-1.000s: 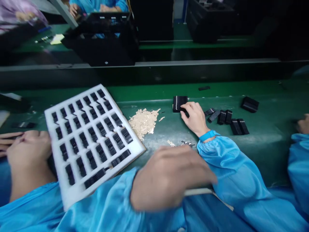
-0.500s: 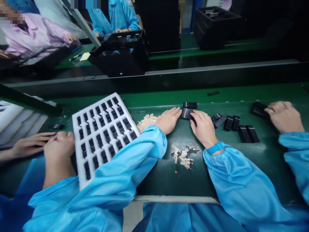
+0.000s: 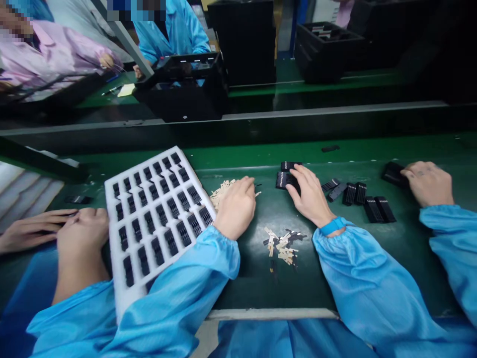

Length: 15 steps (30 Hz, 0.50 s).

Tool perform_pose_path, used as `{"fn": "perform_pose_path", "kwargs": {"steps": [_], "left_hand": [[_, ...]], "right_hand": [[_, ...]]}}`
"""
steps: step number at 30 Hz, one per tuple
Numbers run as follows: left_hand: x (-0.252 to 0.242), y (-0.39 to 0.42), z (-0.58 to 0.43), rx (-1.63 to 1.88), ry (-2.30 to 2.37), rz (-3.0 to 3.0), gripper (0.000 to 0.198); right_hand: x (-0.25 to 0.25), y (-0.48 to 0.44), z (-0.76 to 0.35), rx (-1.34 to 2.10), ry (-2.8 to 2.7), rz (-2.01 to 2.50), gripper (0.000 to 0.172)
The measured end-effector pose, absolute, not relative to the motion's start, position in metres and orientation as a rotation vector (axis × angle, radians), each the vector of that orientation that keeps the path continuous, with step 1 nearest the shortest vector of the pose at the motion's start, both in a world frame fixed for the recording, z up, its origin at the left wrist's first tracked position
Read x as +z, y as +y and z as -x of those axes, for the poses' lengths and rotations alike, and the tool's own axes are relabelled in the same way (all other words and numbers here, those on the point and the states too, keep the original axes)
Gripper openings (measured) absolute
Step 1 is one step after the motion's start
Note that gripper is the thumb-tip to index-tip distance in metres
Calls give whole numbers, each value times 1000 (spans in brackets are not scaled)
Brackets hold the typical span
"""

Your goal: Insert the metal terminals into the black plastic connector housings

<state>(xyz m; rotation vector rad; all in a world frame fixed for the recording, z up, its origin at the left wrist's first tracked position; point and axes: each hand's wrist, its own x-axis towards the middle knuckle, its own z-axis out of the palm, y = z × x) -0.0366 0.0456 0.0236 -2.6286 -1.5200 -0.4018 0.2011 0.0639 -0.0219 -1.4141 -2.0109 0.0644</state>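
My left hand (image 3: 236,208) is over the right side of a pile of small beige strips (image 3: 220,193), its fingers bent together. Whatever they hold is hidden, though a small dark tip shows past them. My right hand (image 3: 311,194), with a blue wristband, has its thumb and fingers round the right end of a black slotted block (image 3: 282,180) on the table. Another black block (image 3: 286,164) lies just behind that one. Loose beige and black strips (image 3: 285,243) are scattered between my forearms.
A white foam tray (image 3: 112,223) filled with black parts lies at left. Co-workers' hands are beside it (image 3: 84,228) and at right (image 3: 428,184), near a dark block (image 3: 394,174). Several black blocks (image 3: 374,209) lie right of my right hand. Black bins (image 3: 194,99) stand behind.
My left hand has moved left and toward me, from beside the black block to the beige strip pile. My right hand stays at the block, its fingers slightly more spread.
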Motion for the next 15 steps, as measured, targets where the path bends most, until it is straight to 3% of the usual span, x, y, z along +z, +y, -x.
{"fn": "perform_pose_path", "kwargs": {"steps": [3, 8, 15], "left_hand": [[10, 37, 24, -484, -1433, 2765, 43], [0, 38, 13, -333, -1509, 2757, 47], [6, 37, 24, -284, -1691, 2568, 41]], "right_hand": [[-19, 83, -204, 53, -2040, 1486, 52], [-22, 103, -211, 89, -2061, 1572, 58], [-18, 111, -207, 300, -2066, 1435, 43]]}}
